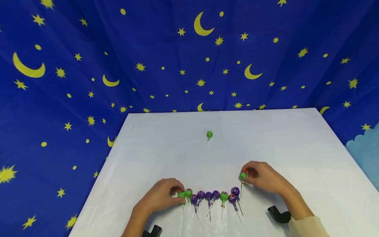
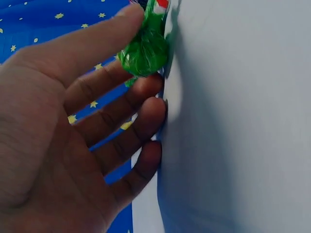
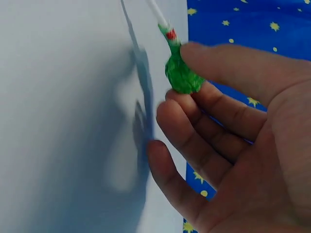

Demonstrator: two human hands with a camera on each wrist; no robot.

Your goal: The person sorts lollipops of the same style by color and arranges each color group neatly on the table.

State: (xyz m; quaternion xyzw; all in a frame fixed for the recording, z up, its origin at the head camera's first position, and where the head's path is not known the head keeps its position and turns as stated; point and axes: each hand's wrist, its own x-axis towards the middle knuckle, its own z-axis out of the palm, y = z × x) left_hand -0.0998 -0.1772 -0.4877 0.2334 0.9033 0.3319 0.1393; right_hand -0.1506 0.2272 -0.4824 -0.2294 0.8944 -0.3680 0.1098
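At the left end of a row of lollipops, my left hand (image 1: 162, 195) pinches a green lollipop (image 1: 181, 195) by its wrapped head, the stick pointing toward me. The left wrist view shows thumb and fingertips on that green wrapper (image 2: 145, 54). My right hand (image 1: 265, 176) holds another green lollipop (image 1: 243, 175) just beyond the row's right end, its white stick hanging down. In the right wrist view, the thumb presses this green head (image 3: 182, 75) against the fingers, a little off the table. Between the hands lie a green lollipop (image 1: 224, 196), another green one (image 1: 188, 193) and several purple lollipops (image 1: 208, 196).
A single green lollipop (image 1: 209, 134) lies farther back on the white table (image 1: 160, 144). Black curved objects sit near each forearm, one at the right (image 1: 279, 215) and one at the left (image 1: 154, 231). A blue star-and-moon curtain (image 1: 171, 49) hangs behind the table.
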